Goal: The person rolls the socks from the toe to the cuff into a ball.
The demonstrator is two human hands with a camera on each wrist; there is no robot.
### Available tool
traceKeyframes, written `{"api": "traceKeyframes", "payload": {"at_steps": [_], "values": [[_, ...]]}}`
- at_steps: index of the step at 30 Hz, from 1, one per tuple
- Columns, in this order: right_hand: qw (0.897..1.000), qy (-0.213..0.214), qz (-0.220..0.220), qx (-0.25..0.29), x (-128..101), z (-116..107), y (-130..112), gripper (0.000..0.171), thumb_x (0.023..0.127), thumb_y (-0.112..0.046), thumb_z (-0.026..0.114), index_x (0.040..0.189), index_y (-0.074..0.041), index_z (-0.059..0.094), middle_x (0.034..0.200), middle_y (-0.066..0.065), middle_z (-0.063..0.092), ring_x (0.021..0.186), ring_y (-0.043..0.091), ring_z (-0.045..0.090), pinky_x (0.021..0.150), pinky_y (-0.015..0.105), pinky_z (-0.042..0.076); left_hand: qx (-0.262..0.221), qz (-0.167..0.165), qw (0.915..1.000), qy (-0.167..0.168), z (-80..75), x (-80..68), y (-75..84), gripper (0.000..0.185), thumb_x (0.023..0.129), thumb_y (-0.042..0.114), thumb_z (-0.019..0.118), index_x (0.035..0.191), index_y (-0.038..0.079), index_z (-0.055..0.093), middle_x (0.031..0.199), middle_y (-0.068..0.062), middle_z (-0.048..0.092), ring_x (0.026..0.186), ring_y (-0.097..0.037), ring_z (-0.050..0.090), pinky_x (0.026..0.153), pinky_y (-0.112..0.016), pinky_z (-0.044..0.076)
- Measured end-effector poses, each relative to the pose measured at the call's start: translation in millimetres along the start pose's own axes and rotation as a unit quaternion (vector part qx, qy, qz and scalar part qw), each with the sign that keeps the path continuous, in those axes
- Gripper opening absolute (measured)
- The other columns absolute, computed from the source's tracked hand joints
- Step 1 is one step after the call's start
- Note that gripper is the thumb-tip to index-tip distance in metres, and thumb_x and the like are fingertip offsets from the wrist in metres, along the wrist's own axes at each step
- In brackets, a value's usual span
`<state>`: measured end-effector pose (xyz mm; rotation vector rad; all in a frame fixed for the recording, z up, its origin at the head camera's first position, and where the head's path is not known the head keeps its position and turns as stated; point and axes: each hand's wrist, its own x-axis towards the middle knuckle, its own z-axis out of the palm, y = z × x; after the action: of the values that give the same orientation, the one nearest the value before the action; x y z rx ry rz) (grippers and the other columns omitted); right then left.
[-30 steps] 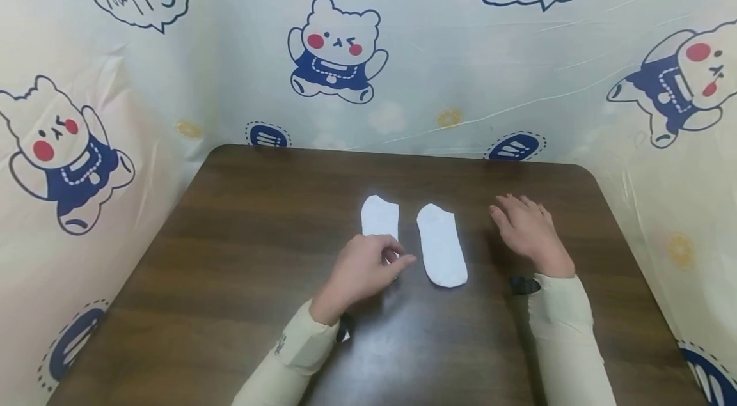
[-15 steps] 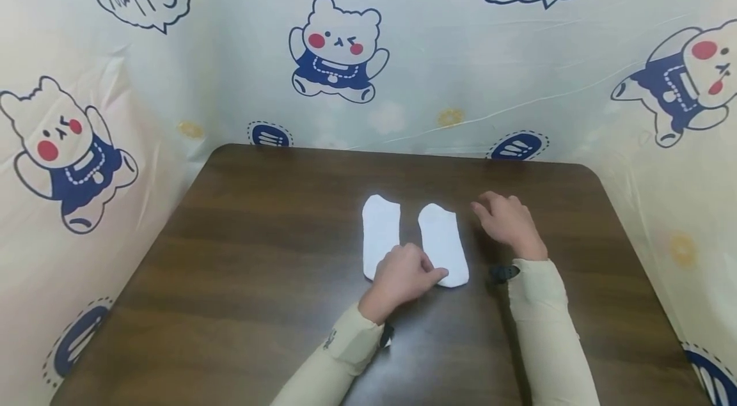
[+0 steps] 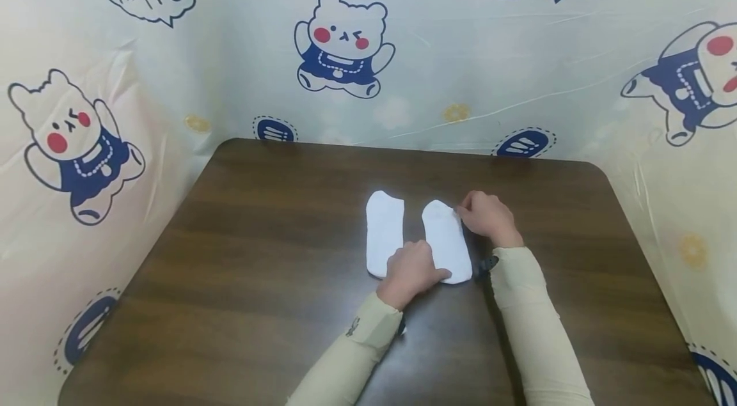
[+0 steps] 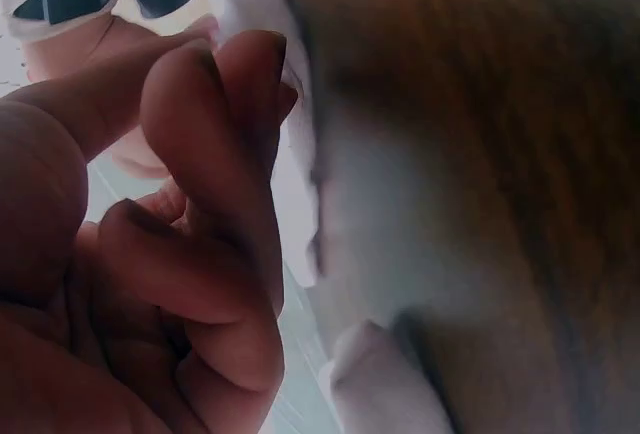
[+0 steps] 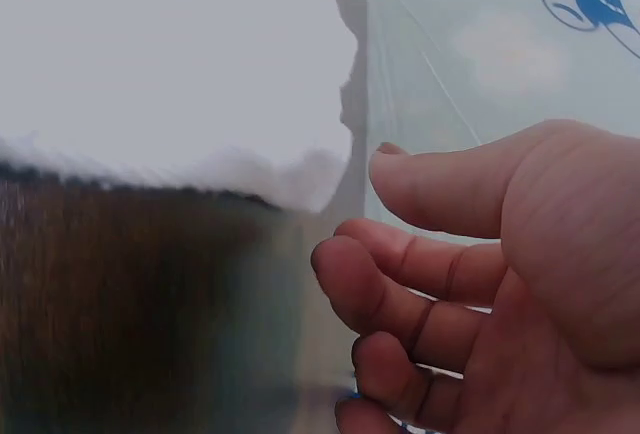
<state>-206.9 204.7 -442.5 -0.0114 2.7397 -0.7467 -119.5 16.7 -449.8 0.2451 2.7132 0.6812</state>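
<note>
Two white ankle socks lie flat side by side, the left sock [image 3: 384,233] and the right sock [image 3: 446,240]. At the near end of the right sock is my left hand [image 3: 411,272], its thumb over the sock's edge and its fingers curled. The left wrist view shows those fingertips [image 4: 265,49] against the white fabric, though the contact is partly hidden. My right hand [image 3: 489,217] is beside the far right corner of the same sock. In the right wrist view its thumb [image 5: 440,189] and fingers stand apart, just off the sock's corner.
The socks lie on a dark brown wooden table [image 3: 259,278] with rounded far corners. A pale curtain [image 3: 437,61] printed with bears encloses the back and sides. A dark wrist strap [image 3: 488,264] shows at my right cuff.
My left hand has moved right from over the left sock to the near end of the right one. My right hand has come left to that sock's far corner.
</note>
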Motion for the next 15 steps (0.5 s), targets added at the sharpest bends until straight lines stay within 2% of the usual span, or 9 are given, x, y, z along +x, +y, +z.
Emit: {"api": "traceKeyframes", "payload": {"at_steps": [5,10,15], "values": [[1.0,0.004,0.004,-0.014,6.9,8.0,-3.5,0.028,0.099,-0.029,0.062,0.107,-0.003,0.067,0.092,0.013,0.067,0.079,0.03,0.061,0.067,0.042,0.049,0.036,-0.008,0.9993,0.008,3.9,2.3,-1.1,0.04,0.082,0.044,0.082,0.073,0.01,0.064,0.059,-0.002,0.052,0.051,-0.017,0.051,0.047,-0.032,0.039],[1.0,0.01,0.005,-0.026,12.0,12.9,-3.5,0.024,0.098,-0.027,0.065,0.103,-0.004,0.068,0.089,0.012,0.066,0.077,0.029,0.06,0.065,0.041,0.046,0.052,-0.003,0.9987,0.001,5.7,2.6,0.3,0.036,0.082,0.039,0.084,0.083,0.007,0.069,0.063,-0.002,0.054,0.054,-0.018,0.052,0.049,-0.033,0.042],[1.0,0.015,-0.001,-0.023,13.3,15.3,-3.9,0.017,0.098,-0.019,0.064,0.099,-0.003,0.069,0.084,0.011,0.065,0.074,0.028,0.059,0.062,0.039,0.046,0.062,-0.008,0.9979,0.015,5.3,1.5,1.0,0.031,0.083,0.032,0.083,0.073,0.01,0.064,0.062,-0.003,0.055,0.054,-0.019,0.052,0.049,-0.036,0.044]]}}
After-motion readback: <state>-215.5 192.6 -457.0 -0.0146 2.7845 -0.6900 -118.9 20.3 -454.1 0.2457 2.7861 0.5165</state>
